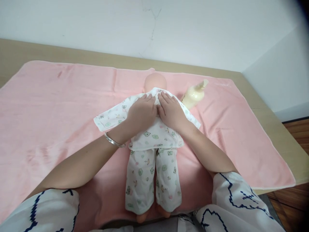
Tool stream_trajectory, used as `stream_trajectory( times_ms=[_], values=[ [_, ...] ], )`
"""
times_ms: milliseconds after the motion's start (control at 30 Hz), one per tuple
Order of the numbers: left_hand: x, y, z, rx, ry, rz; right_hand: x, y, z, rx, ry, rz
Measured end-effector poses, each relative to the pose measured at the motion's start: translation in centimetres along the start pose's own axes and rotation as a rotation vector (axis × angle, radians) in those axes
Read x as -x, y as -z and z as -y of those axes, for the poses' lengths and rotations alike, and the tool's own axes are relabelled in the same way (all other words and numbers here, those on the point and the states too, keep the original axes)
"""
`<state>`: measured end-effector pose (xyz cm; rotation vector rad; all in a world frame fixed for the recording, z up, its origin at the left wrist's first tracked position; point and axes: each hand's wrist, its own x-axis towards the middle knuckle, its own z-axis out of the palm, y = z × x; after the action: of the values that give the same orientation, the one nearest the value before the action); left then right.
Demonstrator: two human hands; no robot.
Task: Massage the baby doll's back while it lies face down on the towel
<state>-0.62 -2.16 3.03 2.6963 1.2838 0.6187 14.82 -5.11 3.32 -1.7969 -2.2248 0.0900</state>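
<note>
A baby doll lies on a pink blanket, its head away from me and its feet at the near edge. It wears a white printed pajama top and matching pajama pants. Both sleeves spread out to the sides. My left hand rests flat on the upper left of the top, fingers stretched toward the head. Beside it my right hand lies flat on the upper right, the thumbs close together. Neither hand grips anything. The doll's face is not visible.
The pink blanket has creases and covers most of the wooden table. A cream pump bottle lies tilted by the doll's right-hand sleeve. A white wall stands behind the table. Brown wood flooring shows at the right.
</note>
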Motion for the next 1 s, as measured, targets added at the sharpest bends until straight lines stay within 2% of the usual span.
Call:
stream_trajectory(
  times_ms=[100, 200, 300, 500, 633, 700, 833, 933, 1000],
  values=[
    [-0.7, -1.0, 1.5, 0.001, -0.015, -0.025, 1.2, 0.2, 1.6, 0.050, 0.001, -0.036],
    [-0.9, -1.8, 1.8, -0.013, 0.053, -0.082, 1.9, 0.4, 2.6, 0.067, 0.002, -0.050],
    [-0.5, -1.7, 1.0, -0.026, 0.090, -0.085, 1.5, 0.6, 1.9, 0.029, 0.033, -0.008],
    [0.9, -0.2, -1.9, -0.097, 0.168, -0.061, -0.8, 0.2, -1.2, -0.128, 0.022, 0.017],
    [1.4, 0.3, -2.7, -0.129, 0.133, -0.038, -0.6, 0.2, -0.6, -0.136, -0.014, 0.009],
    [1.2, 0.2, -2.1, -0.098, 0.122, -0.041, 0.4, 0.5, 0.6, -0.105, -0.041, 0.014],
    [0.0, -0.4, 0.4, 0.016, 0.105, -0.021, 2.6, 1.2, 3.1, -0.053, -0.007, 0.040],
    [-0.3, -1.0, 1.4, 0.046, 0.122, -0.028, 2.8, 1.3, 3.3, -0.084, -0.020, 0.047],
    [0.0, -1.0, 0.9, 0.037, 0.152, -0.025, 2.1, 1.1, 2.5, -0.122, -0.033, 0.056]
  ],
)
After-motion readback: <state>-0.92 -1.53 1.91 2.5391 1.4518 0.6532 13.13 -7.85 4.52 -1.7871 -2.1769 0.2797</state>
